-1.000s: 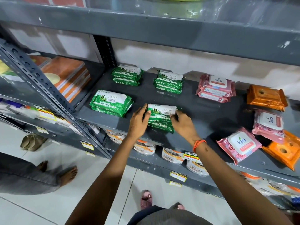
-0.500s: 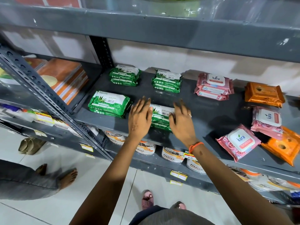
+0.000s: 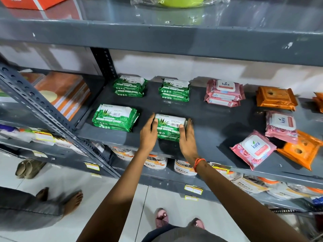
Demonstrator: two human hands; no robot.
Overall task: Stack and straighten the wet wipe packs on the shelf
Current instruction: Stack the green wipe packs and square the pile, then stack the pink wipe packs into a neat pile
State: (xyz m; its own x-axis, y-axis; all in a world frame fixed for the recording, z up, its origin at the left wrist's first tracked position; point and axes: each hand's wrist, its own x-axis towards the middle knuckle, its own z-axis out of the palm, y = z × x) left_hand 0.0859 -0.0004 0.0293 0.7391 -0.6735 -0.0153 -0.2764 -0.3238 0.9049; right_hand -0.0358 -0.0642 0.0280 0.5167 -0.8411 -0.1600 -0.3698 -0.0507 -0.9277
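Front green stack: the small pile of green-and-white plastic wet wipe packs (image 3: 170, 127) sits near the front lip of the grey metal shelf (image 3: 215, 130), and I have it pressed between both palms — squeezing the sides is what lines the packs up edge to edge.

Left hand: my left hand (image 3: 148, 132) lies flat against the pile's left end, fingers together, thumb resting on the top pack; it is pressing, not lifting.

Right hand: my right hand (image 3: 187, 137) mirrors it on the right end, thumb tip on the top label, fingers straight along the side.

Other green piles: the larger green pack pile (image 3: 115, 117) to the left and two more green stacks at the back (image 3: 130, 86) (image 3: 174, 89) look square already, set in two rows, which I read as the pattern to match.

Still loose: a pink pack with a white flap (image 3: 253, 148) lies askew on the right, beside tilted orange foil packs (image 3: 300, 151) — I judge those come next.

Risk: soft packs slide, so squeezing unevenly could skew the top one.
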